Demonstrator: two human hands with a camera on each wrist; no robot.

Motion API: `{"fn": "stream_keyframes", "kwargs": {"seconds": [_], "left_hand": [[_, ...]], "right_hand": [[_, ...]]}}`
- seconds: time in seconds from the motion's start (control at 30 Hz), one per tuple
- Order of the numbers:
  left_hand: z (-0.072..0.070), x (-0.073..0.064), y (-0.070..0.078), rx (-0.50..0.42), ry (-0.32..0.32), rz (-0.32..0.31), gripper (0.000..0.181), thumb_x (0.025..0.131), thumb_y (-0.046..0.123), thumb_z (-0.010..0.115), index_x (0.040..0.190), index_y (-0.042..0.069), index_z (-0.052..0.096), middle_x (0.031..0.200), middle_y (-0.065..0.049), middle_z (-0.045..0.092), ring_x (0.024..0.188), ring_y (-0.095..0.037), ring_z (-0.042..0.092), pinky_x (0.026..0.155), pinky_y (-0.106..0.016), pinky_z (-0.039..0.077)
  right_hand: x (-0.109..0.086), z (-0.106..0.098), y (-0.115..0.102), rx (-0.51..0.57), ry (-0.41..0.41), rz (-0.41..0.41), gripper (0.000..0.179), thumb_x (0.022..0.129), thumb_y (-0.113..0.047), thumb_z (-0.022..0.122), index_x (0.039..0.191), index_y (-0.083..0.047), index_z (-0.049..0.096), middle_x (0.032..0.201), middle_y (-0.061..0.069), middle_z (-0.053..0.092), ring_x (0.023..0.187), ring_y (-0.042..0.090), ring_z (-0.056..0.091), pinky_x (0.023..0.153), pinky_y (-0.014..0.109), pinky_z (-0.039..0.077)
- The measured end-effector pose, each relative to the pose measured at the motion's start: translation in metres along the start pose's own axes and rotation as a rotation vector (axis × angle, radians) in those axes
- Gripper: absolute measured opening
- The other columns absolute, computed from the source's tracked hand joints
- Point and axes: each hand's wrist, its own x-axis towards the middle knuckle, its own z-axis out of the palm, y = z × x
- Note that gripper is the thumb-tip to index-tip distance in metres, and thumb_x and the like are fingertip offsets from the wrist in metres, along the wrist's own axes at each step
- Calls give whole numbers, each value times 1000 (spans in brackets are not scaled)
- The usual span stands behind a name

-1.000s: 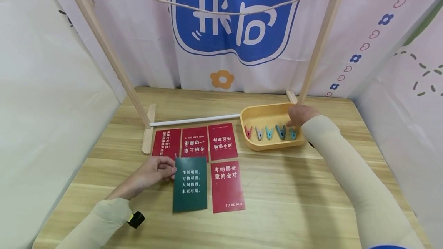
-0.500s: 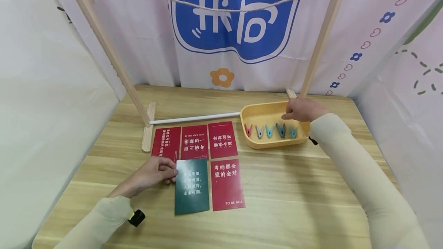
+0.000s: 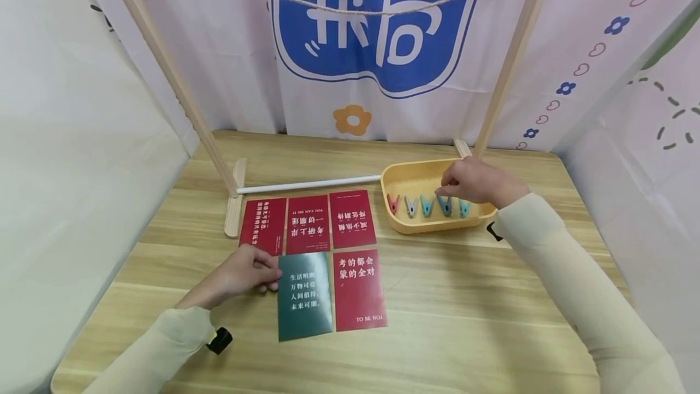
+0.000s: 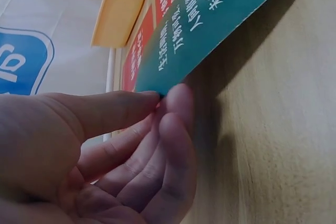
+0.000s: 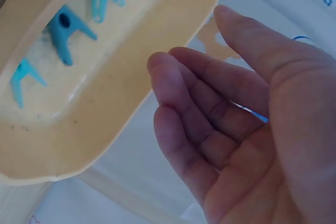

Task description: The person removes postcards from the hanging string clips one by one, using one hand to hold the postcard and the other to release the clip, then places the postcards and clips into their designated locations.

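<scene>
Between thumb and fingertips my left hand (image 3: 246, 269) pinches the upper left edge of a green card (image 3: 305, 297) with white writing. In the left wrist view the card (image 4: 210, 30) is tilted, part of it raised off the wood. My right hand (image 3: 478, 181) hovers over the yellow tray (image 3: 421, 169), fingers loosely bent and thumb apart, with nothing between them. Inside the tray several clothespins lie in a row: a red one (image 3: 393, 203), a grey one (image 3: 411, 206), a light blue one (image 3: 426, 206), a dark blue one (image 3: 445, 205) and a teal one (image 3: 464, 208).
Red cards lie behind and beside the green one, among them one (image 3: 360, 290) to its right. A wooden frame with two posts (image 3: 180, 90) carries a sagging rope (image 3: 339, 11). A white rod (image 3: 312, 184) runs low between the frame's feet.
My right hand has shifted left over the tray, toward the clothespins. The green card has moved slightly right and down, still in my left hand.
</scene>
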Motion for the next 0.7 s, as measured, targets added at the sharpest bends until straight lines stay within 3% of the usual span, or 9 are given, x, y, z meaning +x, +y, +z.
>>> {"fn": "stream_keyframes", "kwargs": {"seconds": [0.23, 0.47, 0.6, 0.7], "left_hand": [[1, -2, 3, 9, 4, -32, 16, 102, 6, 68, 105, -7, 77, 87, -14, 79, 75, -17, 74, 69, -29, 65], [3, -2, 3, 30, 19, -43, 18, 101, 7, 68, 108, -7, 77, 91, -13, 79, 75, -18, 73, 72, -33, 66], [2, -3, 4, 61, 31, -30, 19, 101, 10, 70, 108, -5, 78, 90, -12, 79, 75, -19, 72, 72, -34, 66], [2, -2, 7, 117, 63, 1, 20, 100, 14, 72, 109, -2, 78, 91, -10, 79, 77, -20, 71, 70, -33, 63]], "right_hand": [[-12, 4, -18, 14, 32, -49, 21, 103, -26, 71, 101, -7, 81, 82, 1, 71, 70, 12, 57, 66, 28, 51], [-26, 11, -30, 36, 59, -87, 24, 102, -28, 73, 99, -5, 79, 79, 1, 66, 68, 11, 54, 64, 28, 49], [-38, 17, -36, 35, 75, -45, 38, 101, -31, 73, 119, 2, 76, 102, 10, 76, 89, 20, 68, 83, 42, 61], [-48, 24, -40, 33, 70, 8, 51, 102, -34, 71, 136, 5, 66, 127, 21, 73, 116, 35, 70, 103, 55, 57]]}}
